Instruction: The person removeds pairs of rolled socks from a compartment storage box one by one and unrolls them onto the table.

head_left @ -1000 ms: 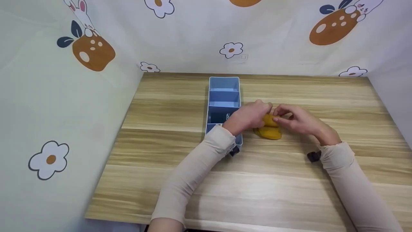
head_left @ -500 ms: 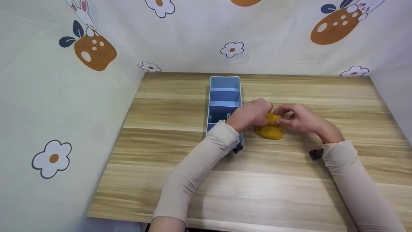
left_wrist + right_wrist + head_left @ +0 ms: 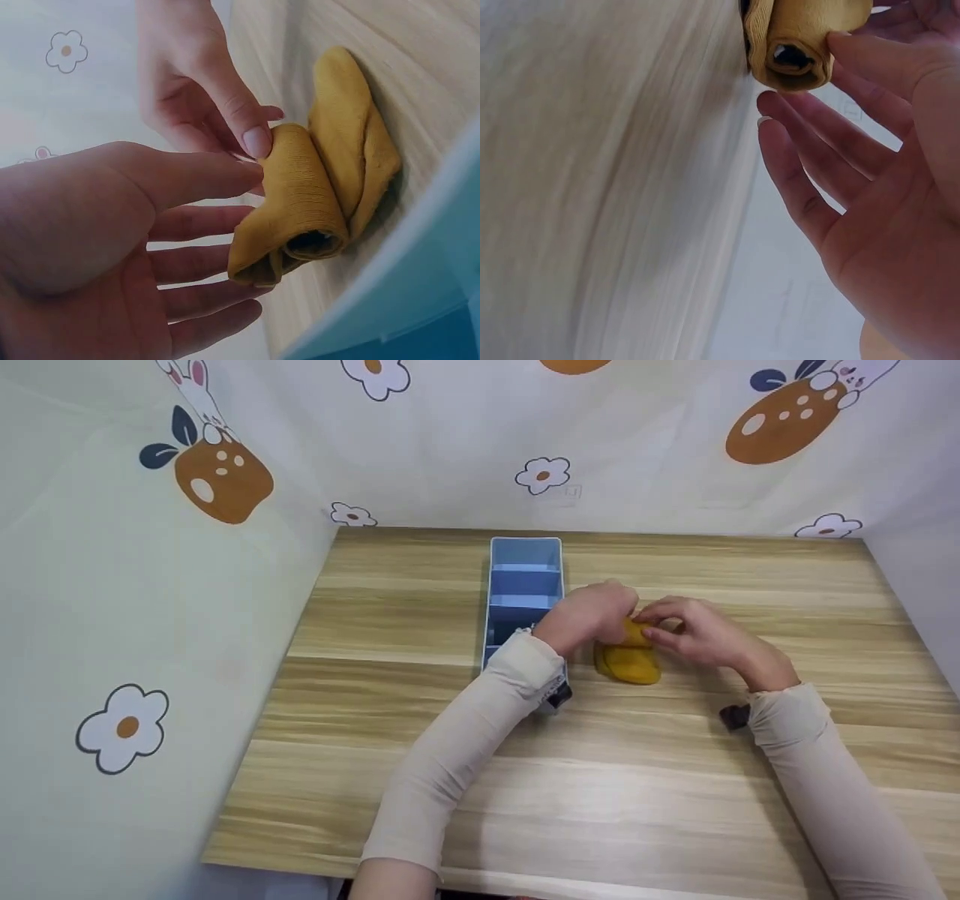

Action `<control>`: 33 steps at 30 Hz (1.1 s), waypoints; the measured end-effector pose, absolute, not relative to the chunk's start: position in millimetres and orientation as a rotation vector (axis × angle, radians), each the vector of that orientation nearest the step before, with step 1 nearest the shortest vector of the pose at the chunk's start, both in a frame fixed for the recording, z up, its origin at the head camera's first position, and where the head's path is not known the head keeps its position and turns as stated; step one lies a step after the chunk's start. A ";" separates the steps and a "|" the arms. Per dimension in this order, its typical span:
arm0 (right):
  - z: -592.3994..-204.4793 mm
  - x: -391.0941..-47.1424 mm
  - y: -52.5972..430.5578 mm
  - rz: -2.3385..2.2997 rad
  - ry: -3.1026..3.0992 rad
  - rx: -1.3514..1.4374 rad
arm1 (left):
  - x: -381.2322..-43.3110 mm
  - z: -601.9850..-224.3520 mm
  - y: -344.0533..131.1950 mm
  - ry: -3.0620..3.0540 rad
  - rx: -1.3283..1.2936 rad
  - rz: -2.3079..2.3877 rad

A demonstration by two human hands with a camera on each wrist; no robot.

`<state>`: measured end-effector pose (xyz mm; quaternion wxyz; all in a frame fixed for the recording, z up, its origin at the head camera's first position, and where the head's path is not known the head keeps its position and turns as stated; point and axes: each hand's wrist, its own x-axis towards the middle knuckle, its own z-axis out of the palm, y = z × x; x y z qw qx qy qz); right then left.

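A mustard-yellow pair of socks (image 3: 632, 666) lies on the table between both hands, its cuff end rolled up and the foot end lying flat toward the person. In the left wrist view, the left hand (image 3: 97, 217) pinches a loose flap of the sock cuff (image 3: 259, 236) between thumb and fingers. The right hand (image 3: 697, 634) holds the other end of the roll, thumb on top and fingers behind. From the right wrist, the sock roll (image 3: 810, 37) shows an open spiral end with a dark hollow, and the right hand's lower fingers are spread.
Just left of the socks stands a narrow blue organizer box (image 3: 525, 556) with several compartments, a dark item in one of them. The left forearm sleeve (image 3: 450, 765) crosses its near end. A wood-grain table (image 3: 360, 690) meets patterned curtain walls at the back and left.
Both hands have shifted slightly away from the person, and the rolled cuff end has moved with them. More of the flat sock part shows below the roll. The box stays put.
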<state>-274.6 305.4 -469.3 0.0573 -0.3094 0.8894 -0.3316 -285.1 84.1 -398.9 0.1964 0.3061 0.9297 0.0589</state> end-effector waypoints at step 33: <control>-474.0 -291.6 304.8 -0.976 2.738 -0.814 | -323.7 -422.4 74.8 2.597 0.795 0.428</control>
